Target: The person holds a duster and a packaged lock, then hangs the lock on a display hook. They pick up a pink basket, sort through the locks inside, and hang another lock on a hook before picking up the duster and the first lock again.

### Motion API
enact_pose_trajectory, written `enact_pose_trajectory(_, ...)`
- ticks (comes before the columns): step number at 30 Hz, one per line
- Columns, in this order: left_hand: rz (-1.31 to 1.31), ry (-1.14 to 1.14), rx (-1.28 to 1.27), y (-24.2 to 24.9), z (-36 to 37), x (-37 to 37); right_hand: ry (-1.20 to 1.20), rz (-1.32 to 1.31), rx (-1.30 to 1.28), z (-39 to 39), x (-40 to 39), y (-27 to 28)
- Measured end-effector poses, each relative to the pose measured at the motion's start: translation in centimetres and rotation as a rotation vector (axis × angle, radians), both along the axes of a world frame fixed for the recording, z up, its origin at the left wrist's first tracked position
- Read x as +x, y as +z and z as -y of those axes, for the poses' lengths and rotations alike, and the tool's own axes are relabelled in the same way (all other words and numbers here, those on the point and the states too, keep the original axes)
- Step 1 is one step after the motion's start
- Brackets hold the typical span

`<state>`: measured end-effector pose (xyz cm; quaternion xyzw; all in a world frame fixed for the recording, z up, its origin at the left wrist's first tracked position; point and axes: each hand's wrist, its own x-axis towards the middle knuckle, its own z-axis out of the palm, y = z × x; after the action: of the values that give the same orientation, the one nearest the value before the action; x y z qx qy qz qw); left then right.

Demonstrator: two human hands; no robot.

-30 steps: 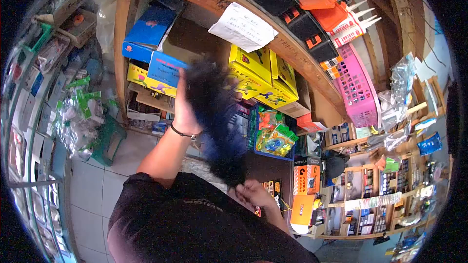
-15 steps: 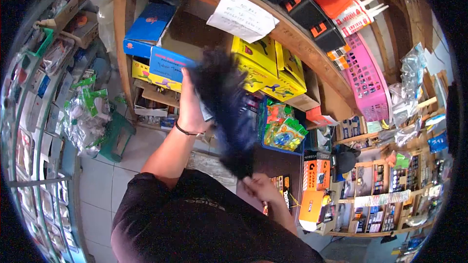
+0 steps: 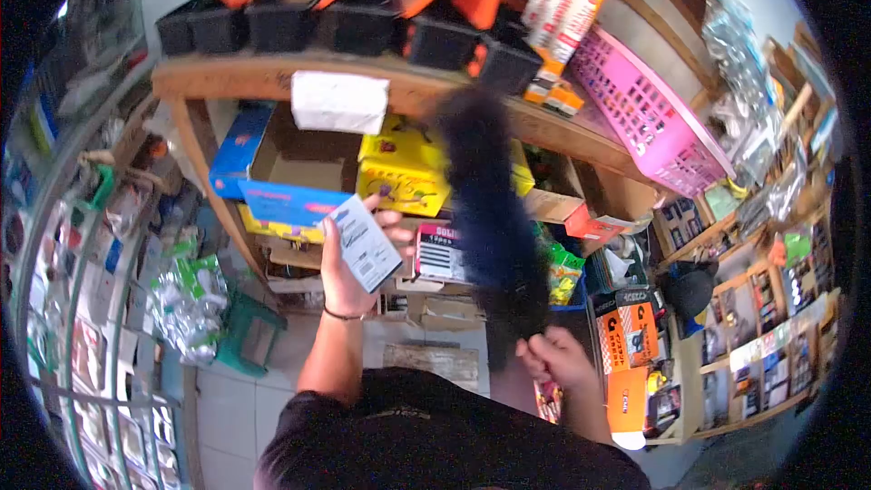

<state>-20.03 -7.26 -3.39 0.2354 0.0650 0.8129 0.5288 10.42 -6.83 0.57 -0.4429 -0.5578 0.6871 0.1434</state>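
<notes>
The right hand (image 3: 553, 358) has its grip closed around the lower end of a dark feather duster (image 3: 490, 218), whose plume rises toward twelve o'clock until its tip brushes the front edge of the wooden shelf (image 3: 254, 77). The left hand (image 3: 349, 259), at nine o'clock from the duster, grips a small white box (image 3: 366, 242) and tilts its printed face toward the camera. A second ago the plume lay slantwise across that hand and hid whatever it held; half a second ago a pale corner was only peeping out beneath the feathers. Now duster and box stand clearly apart, so the dusting stroke over the box looks finished and the box is open to view. The view has also swung upward: the black and orange cases (image 3: 435, 32) on the shelf top and the pink basket (image 3: 644, 113) at two o'clock fill far more of the picture, while the yellow boxes (image 3: 399, 168) sit just behind the plume.
</notes>
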Motion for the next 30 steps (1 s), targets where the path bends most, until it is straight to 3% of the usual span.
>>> enact_pose_trajectory(3,0.011,0.019,-0.077,-0.1,-0.6,2.3,-0.095,-0.283,0.110,-1.9,3.3,2.9)
enact_pose_trajectory(7,-0.065,0.011,-0.174,-0.5,-0.9,5.3,-0.327,-0.198,0.307,-4.5,5.6,6.2)
enact_pose_trajectory(11,-0.129,-0.018,-0.246,-1.4,-0.5,8.3,-0.247,-0.293,0.386,-9.6,6.7,6.9)
enact_pose_trajectory(13,-0.041,0.019,-0.387,-2.5,-0.1,9.4,-0.204,-0.348,0.429,-12.1,6.2,7.4)
enact_pose_trajectory(18,-0.109,0.059,-0.464,-5.9,1.6,11.1,-0.159,-0.673,0.416,-15.8,3.4,9.8)
enact_pose_trajectory(25,-0.052,-0.135,-0.466,-4.0,1.0,12.0,-0.109,-0.463,0.513,-18.3,0.1,14.3)
enact_pose_trajectory(29,-0.248,-0.102,-0.360,-0.5,1.2,11.3,-0.108,-0.278,0.581,-21.7,-1.6,15.7)
enact_pose_trajectory(30,-0.357,-0.042,-0.413,-0.1,1.5,11.0,-0.105,-0.140,0.697,-23.2,-2.2,15.3)
